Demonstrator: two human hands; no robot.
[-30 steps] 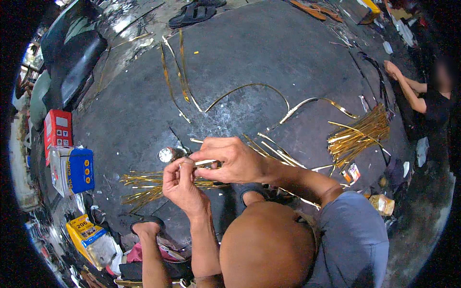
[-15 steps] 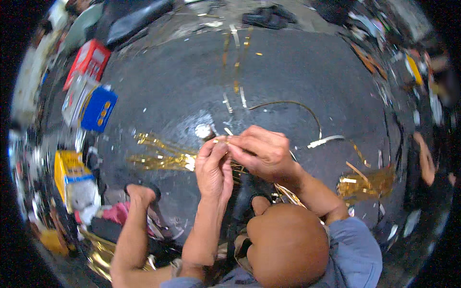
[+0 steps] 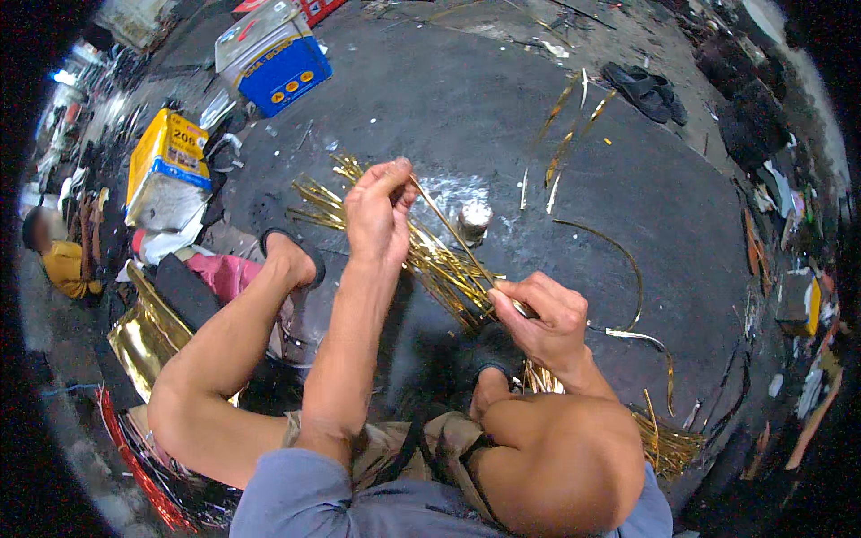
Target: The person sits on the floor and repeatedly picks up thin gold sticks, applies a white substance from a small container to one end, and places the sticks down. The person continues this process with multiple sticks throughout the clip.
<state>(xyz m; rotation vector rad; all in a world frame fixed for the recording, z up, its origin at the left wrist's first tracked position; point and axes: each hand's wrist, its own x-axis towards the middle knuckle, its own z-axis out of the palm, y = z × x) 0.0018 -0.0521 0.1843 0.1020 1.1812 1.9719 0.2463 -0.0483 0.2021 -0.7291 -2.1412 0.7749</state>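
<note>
A thin gold strip (image 3: 451,231) is stretched at a slant between my two hands. My left hand (image 3: 377,220), farther off, pinches its upper end between thumb and fingertips. Lower and to the right, my right hand (image 3: 543,321) grips the other end with closed fingers. Beneath the strip a bundle of shiny gold strips (image 3: 441,273) lies fanned out on the dark floor, partly hidden by my left hand. Just right of the held strip stands a small silvery round piece (image 3: 473,218).
Loose gold strips (image 3: 561,148) and a curved strip (image 3: 639,278) lie to the right. Another gold bundle (image 3: 668,448) is by my right knee. Blue-and-white (image 3: 285,76) and yellow (image 3: 166,161) boxes stand left; black sandals (image 3: 644,92) lie far right.
My hands, close together before, are now apart, with the strip drawn out between them. The view has turned, so the boxes and floor appear shifted.
</note>
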